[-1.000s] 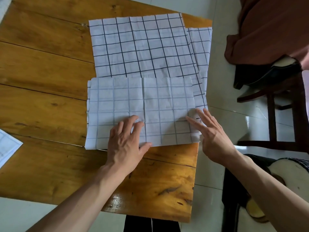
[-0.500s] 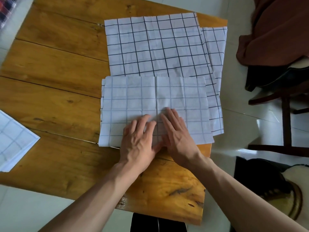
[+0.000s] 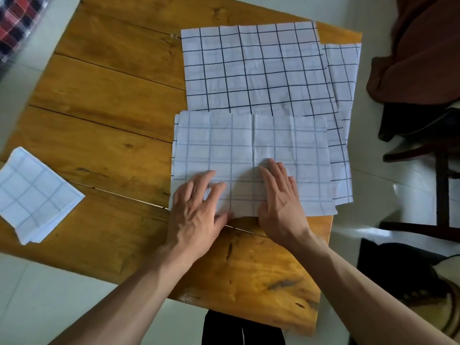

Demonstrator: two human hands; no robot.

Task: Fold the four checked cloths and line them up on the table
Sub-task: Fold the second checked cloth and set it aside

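A half-folded white checked cloth point(image 3: 249, 145) lies on the wooden table point(image 3: 112, 108), its faint side up. My left hand point(image 3: 196, 207) presses flat on its near left part with fingers spread. My right hand point(image 3: 281, 200) presses flat beside it, near the middle crease. Under and behind this cloth lies a spread checked cloth point(image 3: 249, 68), and the edge of another cloth point(image 3: 343, 95) sticks out at its right. A small folded checked cloth point(image 3: 34, 195) sits at the table's left edge.
A dark wooden chair point(image 3: 443, 170) with brown fabric point(image 3: 423, 46) draped on it stands right of the table. A red plaid fabric point(image 3: 17, 18) shows at the top left. The table's right edge lies just under the cloths' right side.
My right hand slid from the cloth's right edge to its middle, then both hands drew slightly apart. The camera view shifted, bringing the small folded cloth at the left more into view.
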